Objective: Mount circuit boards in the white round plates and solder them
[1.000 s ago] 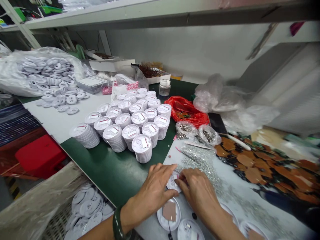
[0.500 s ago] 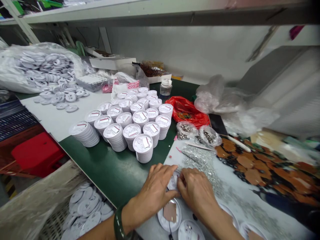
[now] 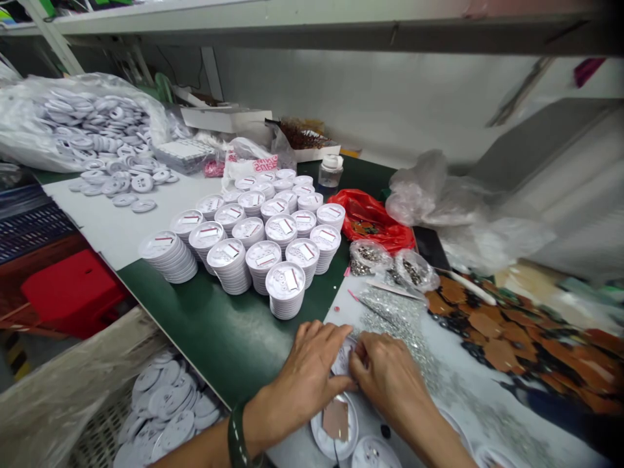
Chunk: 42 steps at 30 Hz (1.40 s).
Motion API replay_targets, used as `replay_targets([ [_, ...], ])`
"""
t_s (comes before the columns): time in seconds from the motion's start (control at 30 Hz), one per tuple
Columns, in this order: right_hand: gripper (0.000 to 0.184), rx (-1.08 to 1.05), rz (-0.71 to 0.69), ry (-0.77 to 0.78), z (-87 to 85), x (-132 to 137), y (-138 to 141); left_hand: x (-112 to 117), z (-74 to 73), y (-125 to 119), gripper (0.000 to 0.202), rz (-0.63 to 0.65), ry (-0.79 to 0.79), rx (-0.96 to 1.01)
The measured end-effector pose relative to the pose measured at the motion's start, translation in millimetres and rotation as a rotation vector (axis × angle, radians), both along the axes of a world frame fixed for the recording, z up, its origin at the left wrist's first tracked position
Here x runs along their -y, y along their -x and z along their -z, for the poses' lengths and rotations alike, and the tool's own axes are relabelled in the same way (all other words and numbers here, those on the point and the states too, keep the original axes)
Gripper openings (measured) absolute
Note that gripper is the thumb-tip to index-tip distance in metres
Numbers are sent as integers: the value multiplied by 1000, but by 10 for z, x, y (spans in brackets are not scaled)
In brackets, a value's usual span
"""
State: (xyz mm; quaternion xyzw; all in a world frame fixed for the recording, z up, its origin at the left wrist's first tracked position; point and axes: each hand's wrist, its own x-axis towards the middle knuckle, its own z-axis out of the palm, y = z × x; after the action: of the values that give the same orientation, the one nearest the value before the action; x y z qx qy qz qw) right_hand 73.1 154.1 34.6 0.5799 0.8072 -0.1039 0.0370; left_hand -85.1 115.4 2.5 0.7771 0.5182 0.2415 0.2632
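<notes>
My left hand and my right hand meet at the near edge of the bench, both closed around one small white round disc held between their fingers. Just below them lies a white disc with a brown square pad and another white disc. A pile of tiny silvery parts spreads beside my right hand. Stacks of white discs with labels stand in rows on the green bench top beyond my left hand.
A clear bag of white discs spills onto white sheet at the far left. A red bag, two small bags of metal parts, crumpled clear plastic and brown pads lie right. A crate of discs sits below the bench.
Both hands stay pressed on the same disc, shifting only slightly. The view has drifted a little, moving everything a touch right and down.
</notes>
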Motion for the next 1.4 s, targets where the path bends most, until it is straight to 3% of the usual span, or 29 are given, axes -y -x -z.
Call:
replay_targets([
  [0.37,22,46,3,133,-124,-93,29,-4,49,19,76,16,-37,19],
  [0.6,22,40,0,155,-123,-124,34,-7,0,17,71,15,-3,33],
  [0.87,18,-63,6,113,-72,-137,-140,-41,-56,17,54,17,-2,34],
  [1.13,18,-261,6,5,-57,71,-440,-28,-81,31,52,46,-10,-17],
  [1.4,15,-299,-49,-27,102,156,-311,-28,-136,38,38,67,20,-76],
])
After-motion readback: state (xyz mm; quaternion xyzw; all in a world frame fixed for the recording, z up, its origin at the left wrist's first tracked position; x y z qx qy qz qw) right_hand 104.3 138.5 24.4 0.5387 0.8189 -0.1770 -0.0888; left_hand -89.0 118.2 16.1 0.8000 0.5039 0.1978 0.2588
